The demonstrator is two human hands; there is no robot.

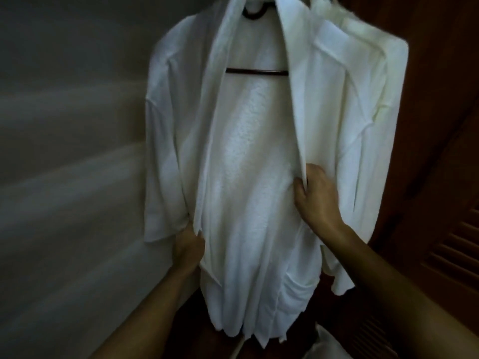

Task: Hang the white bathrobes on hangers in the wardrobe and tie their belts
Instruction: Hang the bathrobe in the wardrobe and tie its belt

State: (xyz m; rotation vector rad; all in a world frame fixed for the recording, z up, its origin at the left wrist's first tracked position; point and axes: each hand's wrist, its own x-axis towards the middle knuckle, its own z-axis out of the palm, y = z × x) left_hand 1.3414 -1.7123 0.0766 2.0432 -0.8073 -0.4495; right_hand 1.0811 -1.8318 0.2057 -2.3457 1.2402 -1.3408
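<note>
The bathrobe point(248, 156) hung open on its hanger point(256, 71) — left hand point(188, 248) gripped one front edge, right hand point(315, 195) pinched the other.

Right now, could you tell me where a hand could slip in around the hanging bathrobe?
Free: the open front of the bathrobe below the hanger bar, between the left hand and right hand gripping its edges; also the gap between its sleeve and the pale wall. Crowded: the right side, where more white cloth and the louvred door close in.

Dim, motion-blurred view, streaked left side, soft wide-angle edges.
</note>
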